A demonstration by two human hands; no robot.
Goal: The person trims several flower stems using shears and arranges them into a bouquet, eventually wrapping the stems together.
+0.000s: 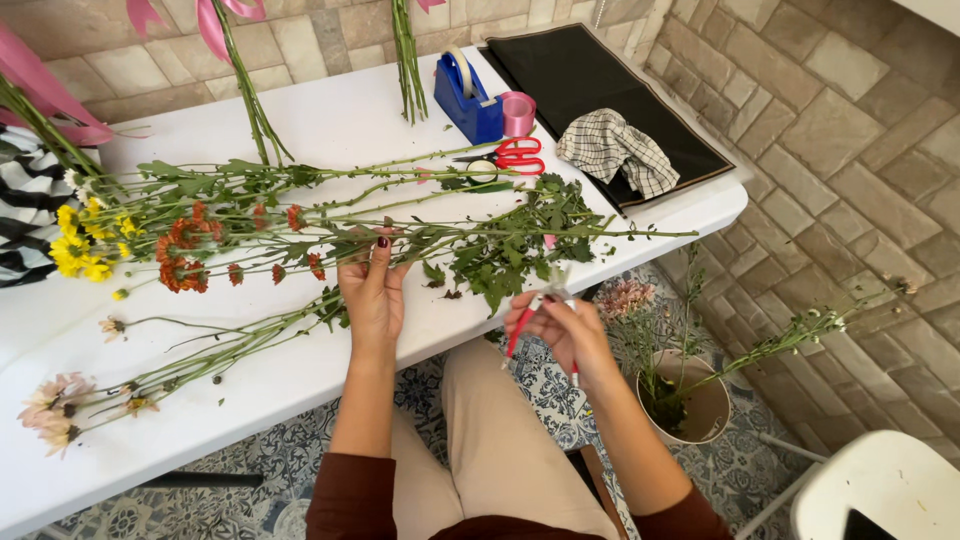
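The left hand lies on the white table, fingers closed loosely around a bunch of green flower stems at about mid-length. The right hand hangs just off the table's front edge, gripped shut on red-handled pruning shears whose blades point at the stems' leafy lower ends. Judging by the scatter of stripped leaves there, trimming seems under way but unfinished: the orange and yellow chrysanthemums towards the table's left end are leafy along their stems, and looser pale-pink blooms lie apart near the front-left corner. Red scissors, a blue tape dispenser and pink ribbon sit at the back.
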